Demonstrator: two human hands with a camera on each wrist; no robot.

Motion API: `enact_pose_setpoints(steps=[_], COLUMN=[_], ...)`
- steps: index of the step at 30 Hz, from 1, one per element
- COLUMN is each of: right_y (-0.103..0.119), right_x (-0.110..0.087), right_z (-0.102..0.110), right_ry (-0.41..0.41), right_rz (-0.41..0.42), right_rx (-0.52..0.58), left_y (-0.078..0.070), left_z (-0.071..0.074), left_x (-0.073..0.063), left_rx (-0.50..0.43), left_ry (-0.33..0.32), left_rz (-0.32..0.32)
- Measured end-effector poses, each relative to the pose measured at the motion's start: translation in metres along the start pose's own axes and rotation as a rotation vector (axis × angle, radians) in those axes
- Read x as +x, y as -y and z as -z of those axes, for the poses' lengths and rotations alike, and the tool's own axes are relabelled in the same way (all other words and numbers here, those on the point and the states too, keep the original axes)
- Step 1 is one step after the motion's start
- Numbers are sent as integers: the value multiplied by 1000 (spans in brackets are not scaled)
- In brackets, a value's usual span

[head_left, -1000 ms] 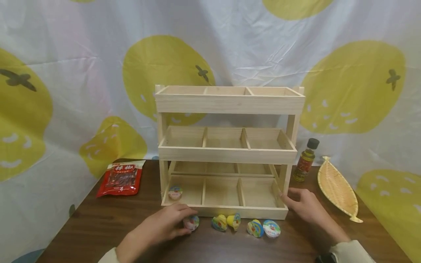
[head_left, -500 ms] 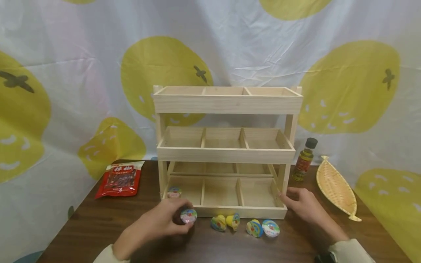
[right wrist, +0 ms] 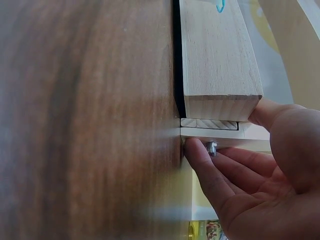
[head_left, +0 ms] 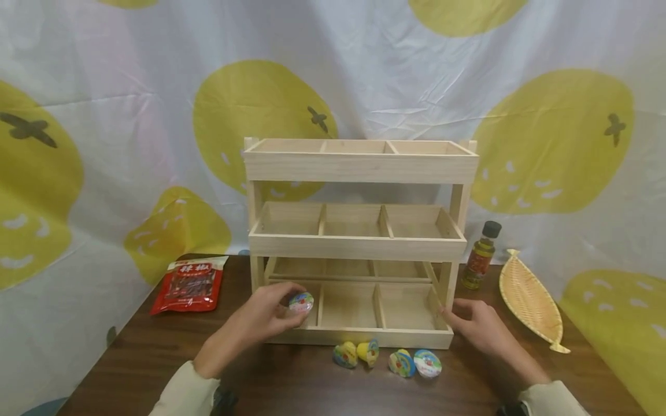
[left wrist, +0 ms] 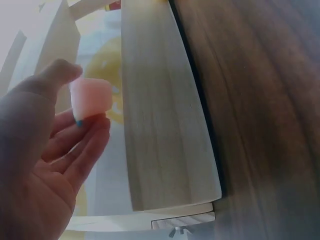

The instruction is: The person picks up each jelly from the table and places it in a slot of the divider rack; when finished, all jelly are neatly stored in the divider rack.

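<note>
Head view: left hand [head_left: 260,318] pinches a jelly cup [head_left: 301,302] between thumb and fingertips, over the left compartment of the wooden rack [head_left: 359,242]'s bottom tray. Left wrist view confirms it: pink cup body [left wrist: 91,98] held by thumb on top, fingers [left wrist: 82,137] underneath, foil lid facing away.

Handling, my read: small sealed plastic cup, light, stiff wall but thin, foil lid is the weak spot. Smooth tapered sides probably slip a bit, so best to hold it across the side wall near the rim, not on the lid. Light pinch is enough.

Right hand [head_left: 478,329] steadies the rack's lower right corner; right wrist view shows fingers [right wrist: 210,175] straight against the base, thumb on the side, holding nothing.

Counts:
- jelly cups: 1 in hand, 4 loose ones [head_left: 387,358] on the counter [head_left: 130,358] in front of the rack; the hand may hide more in the tray
- rack tiers: 3, three compartments each
- red snack packet [head_left: 190,284]: 1
- sauce bottle [head_left: 480,255]: 1
- leaf-shaped woven tray [head_left: 529,299]: 1
</note>
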State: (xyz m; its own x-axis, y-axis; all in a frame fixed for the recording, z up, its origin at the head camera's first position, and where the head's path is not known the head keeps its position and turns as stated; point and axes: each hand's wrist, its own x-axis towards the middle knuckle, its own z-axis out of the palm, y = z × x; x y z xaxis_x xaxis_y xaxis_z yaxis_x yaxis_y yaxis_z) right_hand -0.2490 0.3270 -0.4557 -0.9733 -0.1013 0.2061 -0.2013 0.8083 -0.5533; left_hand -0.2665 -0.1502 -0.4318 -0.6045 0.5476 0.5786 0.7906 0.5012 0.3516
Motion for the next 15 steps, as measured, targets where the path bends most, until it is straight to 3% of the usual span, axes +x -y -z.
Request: enact_pose_setpoints(steps=[4, 11, 15], right_y=[0, 0, 0], right_x=[1, 1, 1], right_z=[-1, -1, -1], right_ry=[2, -1, -7], right_rz=[1, 3, 3], right_rx=[5, 10, 9], left_y=[8, 26, 33], left_z=[-6, -12, -14], left_x=[4, 6, 5], left_rx=[81, 139, 136], left_ry=[16, 83, 145], left_rz=[-18, -74, -45])
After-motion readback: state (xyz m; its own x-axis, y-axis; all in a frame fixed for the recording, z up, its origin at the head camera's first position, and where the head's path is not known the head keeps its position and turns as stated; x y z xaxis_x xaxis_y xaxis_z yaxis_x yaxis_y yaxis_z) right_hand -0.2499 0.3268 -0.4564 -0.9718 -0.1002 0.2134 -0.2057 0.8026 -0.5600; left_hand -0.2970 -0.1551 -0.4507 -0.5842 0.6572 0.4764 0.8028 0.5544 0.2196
